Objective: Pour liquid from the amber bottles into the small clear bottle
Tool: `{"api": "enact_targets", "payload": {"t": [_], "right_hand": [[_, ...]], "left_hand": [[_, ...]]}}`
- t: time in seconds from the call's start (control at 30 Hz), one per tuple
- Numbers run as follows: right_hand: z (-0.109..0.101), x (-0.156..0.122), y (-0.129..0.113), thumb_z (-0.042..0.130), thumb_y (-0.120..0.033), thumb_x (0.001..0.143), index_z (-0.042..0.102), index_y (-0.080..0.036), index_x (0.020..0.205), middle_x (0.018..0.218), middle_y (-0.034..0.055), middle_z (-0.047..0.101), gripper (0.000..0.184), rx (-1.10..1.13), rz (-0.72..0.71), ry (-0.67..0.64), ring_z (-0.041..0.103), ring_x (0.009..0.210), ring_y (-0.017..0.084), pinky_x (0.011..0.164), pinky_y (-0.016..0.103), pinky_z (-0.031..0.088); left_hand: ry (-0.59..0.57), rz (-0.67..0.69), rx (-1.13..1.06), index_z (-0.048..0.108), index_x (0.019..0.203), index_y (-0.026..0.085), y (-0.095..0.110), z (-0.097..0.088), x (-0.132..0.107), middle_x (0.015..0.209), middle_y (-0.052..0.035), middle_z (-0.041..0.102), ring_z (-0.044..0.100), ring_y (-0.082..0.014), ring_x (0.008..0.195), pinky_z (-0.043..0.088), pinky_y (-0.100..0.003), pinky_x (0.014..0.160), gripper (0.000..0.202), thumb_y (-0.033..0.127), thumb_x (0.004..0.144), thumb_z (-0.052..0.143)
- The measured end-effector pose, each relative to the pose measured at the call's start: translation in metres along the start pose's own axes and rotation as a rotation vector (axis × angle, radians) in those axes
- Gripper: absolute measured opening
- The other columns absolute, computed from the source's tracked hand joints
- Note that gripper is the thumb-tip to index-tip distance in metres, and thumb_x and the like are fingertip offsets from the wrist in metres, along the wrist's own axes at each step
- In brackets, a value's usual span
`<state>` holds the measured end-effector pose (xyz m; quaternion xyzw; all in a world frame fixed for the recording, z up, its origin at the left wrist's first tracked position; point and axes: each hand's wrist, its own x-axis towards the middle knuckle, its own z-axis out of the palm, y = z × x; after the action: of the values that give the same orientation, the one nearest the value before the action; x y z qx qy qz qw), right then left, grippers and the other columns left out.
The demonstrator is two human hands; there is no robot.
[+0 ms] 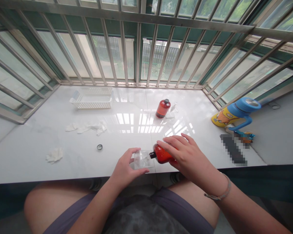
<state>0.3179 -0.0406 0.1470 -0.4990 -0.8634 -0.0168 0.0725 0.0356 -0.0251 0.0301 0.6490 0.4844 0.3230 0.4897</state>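
Note:
Near the front edge of the white counter, my left hand (127,165) grips a small clear plastic container (141,158) between thumb and fingers. My right hand (182,152) is wrapped round a red bottle (162,154), tipped on its side. Its uncapped black threaded neck points left, right at the container. Whether liquid is flowing I cannot tell. Left of my hands lies a small dark ring-shaped cap (99,147). Farther back stands a second red bottle (163,108) with a dark cap, beside a small clear plastic piece (172,110).
A white perforated basket (92,98) sits at the back left. Crumpled white gloves or tissues (88,127) lie in front of it, with another white wad (54,155) nearer. At right are a blue-and-yellow tumbler (234,112) and a blurred dark object (233,149). Metal bars (136,55) close the back.

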Motion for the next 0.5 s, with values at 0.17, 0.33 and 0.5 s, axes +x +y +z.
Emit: {"api": "enact_targets", "payload": {"t": [0.17,0.33,0.5], "right_hand": [[-0.0004,0.0002,0.0008,0.074,-0.004,0.087,0.055,-0.031,0.152,0.142,0.0070,0.071,0.073,-0.003,-0.003,0.000,0.063,0.129,0.032,0.118,0.054,0.034],[-0.0003,-0.0001,0.0006,0.074,-0.005,0.087,0.055,-0.031,0.152,0.142,0.0066,0.070,0.072,-0.019,-0.005,0.002,0.064,0.129,0.032,0.117,0.054,0.035],[-0.0002,-0.0002,0.0007,0.073,-0.004,0.087,0.055,-0.031,0.152,0.143,0.0072,0.070,0.072,-0.028,-0.001,-0.005,0.063,0.130,0.032,0.117,0.055,0.035]], "left_hand": [[-0.007,0.007,0.010,0.065,0.136,0.029,-0.0021,0.0000,0.0000,0.138,-0.0085,0.069,0.068,-0.0320,0.130,0.066,-0.051,0.106,0.074,0.048,0.073,0.099],[0.002,0.008,0.018,0.065,0.136,0.030,-0.0048,-0.0001,0.0002,0.138,-0.0071,0.070,0.069,-0.0309,0.130,0.066,-0.049,0.106,0.074,0.049,0.073,0.099],[-0.008,0.004,0.028,0.065,0.137,0.029,-0.0050,-0.0007,0.0001,0.139,-0.0079,0.069,0.068,-0.0316,0.130,0.066,-0.050,0.106,0.075,0.048,0.073,0.099]]}}
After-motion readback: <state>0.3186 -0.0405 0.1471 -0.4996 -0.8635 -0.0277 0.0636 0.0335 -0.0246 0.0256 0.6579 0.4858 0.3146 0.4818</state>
